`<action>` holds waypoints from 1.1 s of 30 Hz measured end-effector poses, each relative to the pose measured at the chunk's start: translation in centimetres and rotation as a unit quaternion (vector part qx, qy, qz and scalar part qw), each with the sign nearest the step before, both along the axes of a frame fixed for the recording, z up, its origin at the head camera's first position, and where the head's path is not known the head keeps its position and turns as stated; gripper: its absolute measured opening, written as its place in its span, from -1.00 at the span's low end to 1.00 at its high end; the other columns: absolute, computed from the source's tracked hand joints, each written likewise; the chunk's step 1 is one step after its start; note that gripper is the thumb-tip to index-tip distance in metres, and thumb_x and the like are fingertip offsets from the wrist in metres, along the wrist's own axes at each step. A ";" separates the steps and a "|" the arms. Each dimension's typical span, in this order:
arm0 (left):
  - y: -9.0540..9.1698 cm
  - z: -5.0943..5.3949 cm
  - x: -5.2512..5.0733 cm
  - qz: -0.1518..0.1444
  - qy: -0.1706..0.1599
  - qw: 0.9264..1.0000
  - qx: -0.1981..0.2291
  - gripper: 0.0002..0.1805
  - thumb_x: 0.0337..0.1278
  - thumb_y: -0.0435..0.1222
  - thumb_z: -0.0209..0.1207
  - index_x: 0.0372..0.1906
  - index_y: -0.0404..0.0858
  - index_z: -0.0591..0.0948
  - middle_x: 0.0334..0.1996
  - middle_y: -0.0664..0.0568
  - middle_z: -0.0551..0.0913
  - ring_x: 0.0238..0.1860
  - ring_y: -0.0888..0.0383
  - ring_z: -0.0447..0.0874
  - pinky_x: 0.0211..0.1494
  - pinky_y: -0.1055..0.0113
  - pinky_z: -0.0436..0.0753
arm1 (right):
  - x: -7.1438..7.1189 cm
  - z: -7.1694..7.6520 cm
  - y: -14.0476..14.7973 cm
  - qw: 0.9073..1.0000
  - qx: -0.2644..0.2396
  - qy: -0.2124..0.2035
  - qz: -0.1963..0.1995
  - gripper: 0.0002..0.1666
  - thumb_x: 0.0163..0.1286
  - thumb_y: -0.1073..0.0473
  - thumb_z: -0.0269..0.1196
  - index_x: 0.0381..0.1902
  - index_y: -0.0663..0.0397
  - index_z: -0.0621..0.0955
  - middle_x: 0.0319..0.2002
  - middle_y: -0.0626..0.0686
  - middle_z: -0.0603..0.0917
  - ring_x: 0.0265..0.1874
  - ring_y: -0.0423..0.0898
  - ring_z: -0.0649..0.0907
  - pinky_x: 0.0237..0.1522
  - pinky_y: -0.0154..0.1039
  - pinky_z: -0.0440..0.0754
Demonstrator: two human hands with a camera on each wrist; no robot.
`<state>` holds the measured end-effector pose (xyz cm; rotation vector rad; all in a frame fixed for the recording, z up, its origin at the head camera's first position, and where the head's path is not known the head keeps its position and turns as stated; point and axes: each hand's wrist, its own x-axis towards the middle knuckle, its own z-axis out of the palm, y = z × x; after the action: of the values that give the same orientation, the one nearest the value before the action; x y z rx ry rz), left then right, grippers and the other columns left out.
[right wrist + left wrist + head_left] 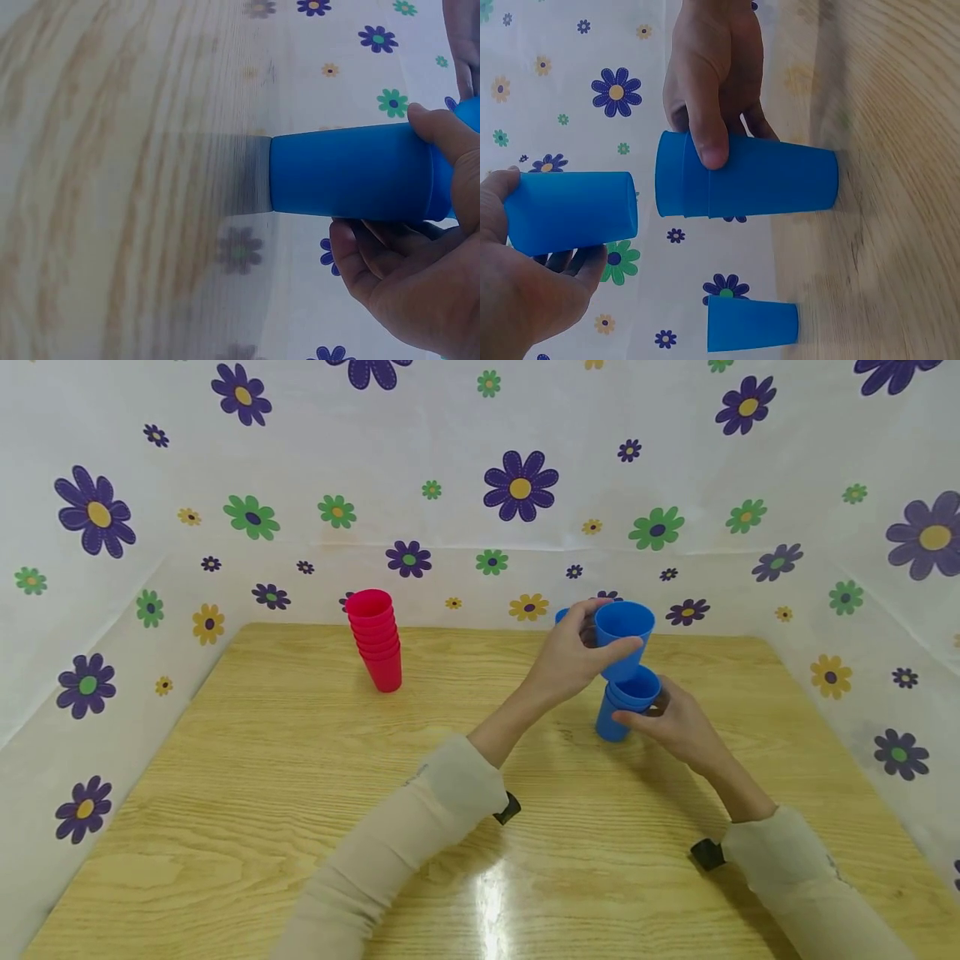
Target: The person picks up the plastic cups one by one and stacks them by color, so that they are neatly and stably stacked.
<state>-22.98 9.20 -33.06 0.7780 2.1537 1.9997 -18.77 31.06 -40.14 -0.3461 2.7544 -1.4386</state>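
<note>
My left hand (572, 653) holds a single blue cup (622, 625) upright, thumb on the near side, just above a short stack of nested blue cups (617, 720). My right hand (681, 727) grips that stack near its rims, with the thumb in front and fingers round the far side. The left wrist view shows a gap between the raised cup (574, 211) and the rim of the stack (772, 178). In the right wrist view, the base of the stack (349, 174) meets the tabletop. Another blue cup (754, 324) stands behind, mostly hidden by my left hand in the head view.
A tall stack of red cups (382, 652) stands at the back left of the wooden table (300, 793), leaning a little in view. White flower-patterned cloth (450, 510) encloses the back and both sides. Dark wrist devices (507, 808) show below both sleeves.
</note>
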 end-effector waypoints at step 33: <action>3.0 -2.3 -0.5 -0.050 0.019 0.998 -0.027 -0.27 0.36 -0.13 0.32 0.53 -0.18 0.34 0.42 -0.01 0.48 0.40 0.15 0.45 0.36 0.32 0.49 | -0.3 -0.4 0.3 1.000 -0.014 -0.003 0.020 -0.20 0.50 0.12 0.33 0.52 0.28 0.26 0.32 0.32 0.52 0.22 0.24 0.59 0.15 -0.23 0.63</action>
<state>-23.47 12.24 -35.41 0.9057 2.1329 1.8862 -19.06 31.40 -40.54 -0.3952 2.7095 -1.4666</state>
